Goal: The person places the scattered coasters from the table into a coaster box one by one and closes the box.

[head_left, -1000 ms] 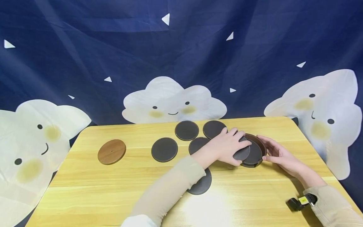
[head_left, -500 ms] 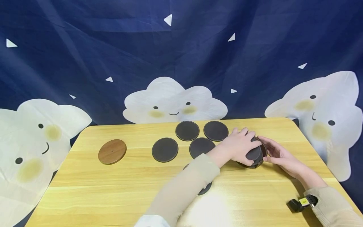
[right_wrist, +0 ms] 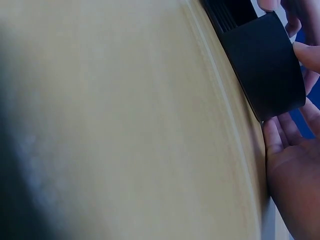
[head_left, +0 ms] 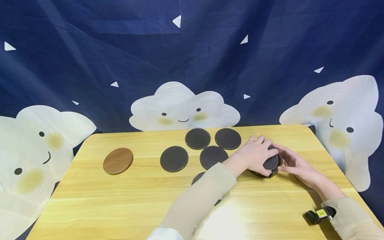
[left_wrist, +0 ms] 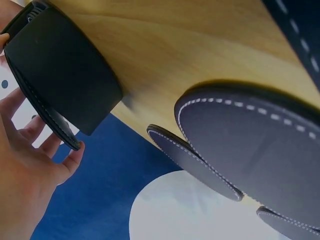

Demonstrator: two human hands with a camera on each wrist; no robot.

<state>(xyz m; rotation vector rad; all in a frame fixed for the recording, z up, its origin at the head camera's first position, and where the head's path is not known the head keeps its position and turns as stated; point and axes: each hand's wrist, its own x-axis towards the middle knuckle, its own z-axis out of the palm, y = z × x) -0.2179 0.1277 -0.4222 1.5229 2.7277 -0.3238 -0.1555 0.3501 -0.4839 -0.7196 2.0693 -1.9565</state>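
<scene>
My left hand [head_left: 256, 156] grips a round black coaster [head_left: 271, 162] from above, over the mouth of a dark round coaster holder [head_left: 280, 160]. In the left wrist view this coaster [left_wrist: 61, 131] tilts at the rim of the holder [left_wrist: 65, 65], with the fingers spread round its edge. My right hand [head_left: 295, 166] holds the holder's right side, thumb in front and fingers behind. From the right wrist, the holder [right_wrist: 265, 65] shows a slot in its wall. Much of the holder's inside is hidden by the left hand.
Several black stitched coasters lie flat left of the holder, including a middle coaster [head_left: 213, 157] and a left coaster [head_left: 174, 159]. My left forearm partly covers the nearest. A brown wooden disc [head_left: 118, 161] lies at the table's [head_left: 99, 206] left. A cloud-print curtain [head_left: 192, 53] hangs behind.
My left hand has moved right with its coaster, from the holder's left edge to over its mouth. The right hand and the holder have stayed in place.
</scene>
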